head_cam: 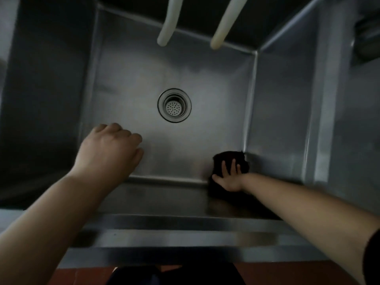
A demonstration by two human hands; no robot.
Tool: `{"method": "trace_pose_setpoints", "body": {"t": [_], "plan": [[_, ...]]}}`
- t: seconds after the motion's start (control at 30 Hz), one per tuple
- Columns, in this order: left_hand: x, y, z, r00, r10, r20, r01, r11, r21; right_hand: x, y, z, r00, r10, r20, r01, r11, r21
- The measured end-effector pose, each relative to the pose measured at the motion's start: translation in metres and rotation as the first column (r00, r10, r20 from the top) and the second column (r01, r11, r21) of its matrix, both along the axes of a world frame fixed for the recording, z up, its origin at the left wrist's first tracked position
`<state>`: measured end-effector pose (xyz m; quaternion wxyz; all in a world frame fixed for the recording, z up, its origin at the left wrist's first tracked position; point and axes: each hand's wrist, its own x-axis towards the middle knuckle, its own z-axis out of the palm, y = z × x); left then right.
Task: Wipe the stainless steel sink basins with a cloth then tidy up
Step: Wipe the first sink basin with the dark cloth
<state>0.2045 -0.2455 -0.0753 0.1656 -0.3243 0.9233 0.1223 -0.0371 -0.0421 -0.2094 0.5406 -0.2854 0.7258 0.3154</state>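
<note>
right hand [229, 177] presses the dark cloth [230, 161] with spread fingers into the basin [144, 79] corner at lower right of frame, unwiped floor stretching up-left toward the idle, loosely curled left hand [109, 149].

We cannot see the left hand's [109, 148] fingertips: they curl down out of view, so whether they touch the basin floor [185, 75] below them is not clear to us. The right hand's fingers [230, 168] cover the middle of the dark cloth [228, 159], and the palm behind them hides its near part, which merges with shadow on the front wall. Beyond the fingers, two pale hoses [167, 23] are cut off by the top edge. Off to the right of the fingers, a grey metal object [368, 36] at the frame's edge is too blurred for us to identify.
</note>
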Motion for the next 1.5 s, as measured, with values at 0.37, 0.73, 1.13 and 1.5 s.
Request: {"method": "trace_pose_setpoints", "body": {"t": [0.37, 0.73, 1.13, 1.5], "plan": [[-0.038, -0.009, -0.045, 1.0, 0.014, 0.011, -0.014, 1.0, 0.028, -0.014, -0.075, -0.067, 0.806, -0.461, -0.373, 0.233, 0.825, -0.515], [-0.044, -0.015, -0.076, 0.989, 0.138, 0.049, -0.142, 0.985, 0.101, -0.148, -0.203, -0.095, 0.857, -0.175, -0.485, -0.217, 0.731, -0.647], [-0.036, -0.018, -0.1, 0.984, 0.178, 0.022, -0.179, 0.977, 0.116, -0.14, -0.184, -0.084, 0.836, 0.144, -0.53, -0.486, 0.644, -0.591], [-0.033, -0.018, -0.103, 0.986, 0.138, 0.09, -0.147, 0.984, 0.101, -0.004, -0.028, -0.056, 0.63, 0.766, -0.124, -0.586, 0.364, -0.724]]}}
